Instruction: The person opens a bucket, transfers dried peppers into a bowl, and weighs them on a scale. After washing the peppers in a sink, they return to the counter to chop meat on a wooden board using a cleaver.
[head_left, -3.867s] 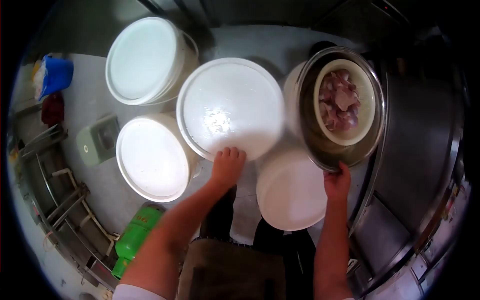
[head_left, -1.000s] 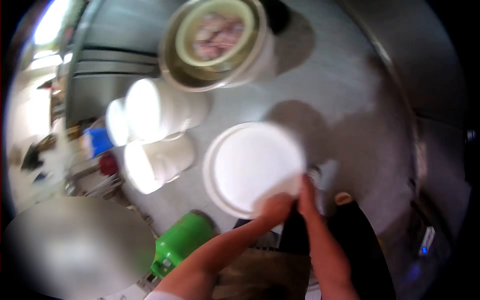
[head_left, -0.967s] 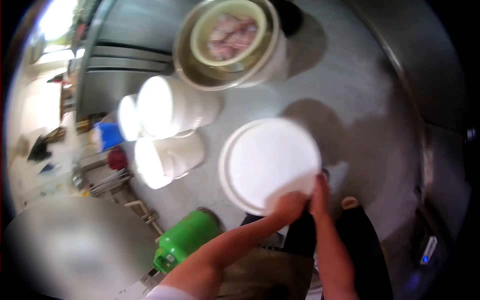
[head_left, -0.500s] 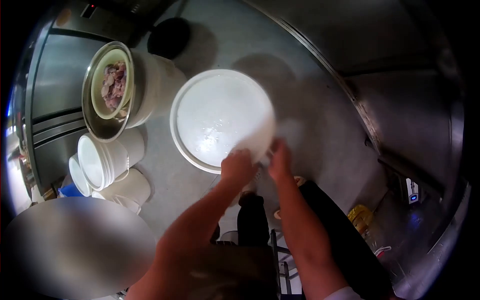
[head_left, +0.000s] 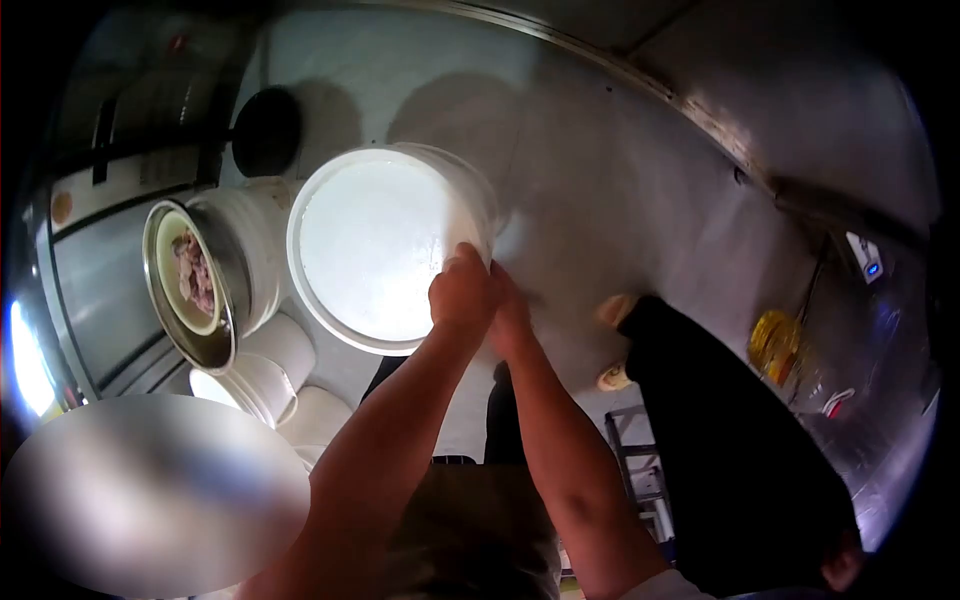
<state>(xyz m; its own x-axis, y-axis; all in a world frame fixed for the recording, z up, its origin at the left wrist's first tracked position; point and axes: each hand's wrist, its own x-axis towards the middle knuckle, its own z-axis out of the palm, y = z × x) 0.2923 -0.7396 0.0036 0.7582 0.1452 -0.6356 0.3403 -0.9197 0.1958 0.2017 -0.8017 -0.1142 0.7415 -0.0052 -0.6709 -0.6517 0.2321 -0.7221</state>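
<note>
A large white round bucket lid (head_left: 365, 250) faces up, wet and shiny, on top of a white bucket whose pale side (head_left: 470, 190) shows at the right. My left hand (head_left: 462, 290) is closed on the lid's near right rim, its fingers curled over the edge. Close against it, my right hand (head_left: 510, 315) is at the bucket's side just under that rim. Its fingers are bent and partly hidden behind my left hand, so what they grip cannot be made out.
At left, a metal bowl (head_left: 225, 345) holding a pale bowl of raw meat pieces (head_left: 195, 272) tops a white tub (head_left: 262, 235). White buckets (head_left: 270, 375) lie below it. A person in black trousers (head_left: 715, 430) stands at right, near a yellow container (head_left: 775, 345). A dark round object (head_left: 265, 130) is behind.
My hands have come together at the lid's right rim; the right one moved leftward to the left hand. The lid appears further left in view, and the camera has turned. The other person's legs show more.
</note>
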